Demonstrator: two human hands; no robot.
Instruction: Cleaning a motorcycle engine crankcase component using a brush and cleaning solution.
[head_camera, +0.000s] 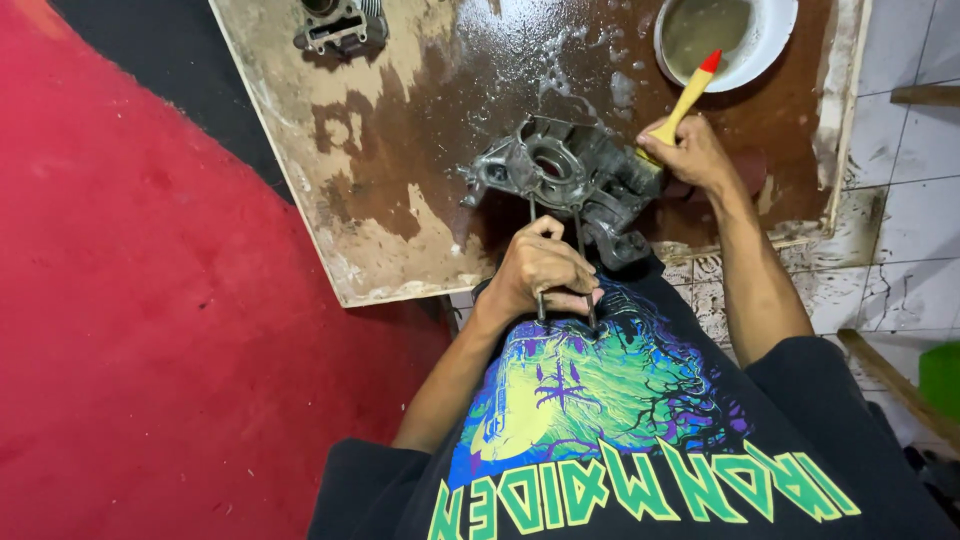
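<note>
A grey metal engine casing, wet and grimy, rests at the near edge of a soaked brown board. Two long thin studs stick out of it towards me. My left hand is closed around those studs, holding the casing steady. My right hand grips a paintbrush with a yellow handle and red tip; its bristle end is pressed against the casing's right side and hidden by my fingers.
A white bowl of murky liquid sits at the board's far right. Another grey engine part lies at the far left of the board. Red floor lies to the left, white tiles to the right, with a green object at the right edge.
</note>
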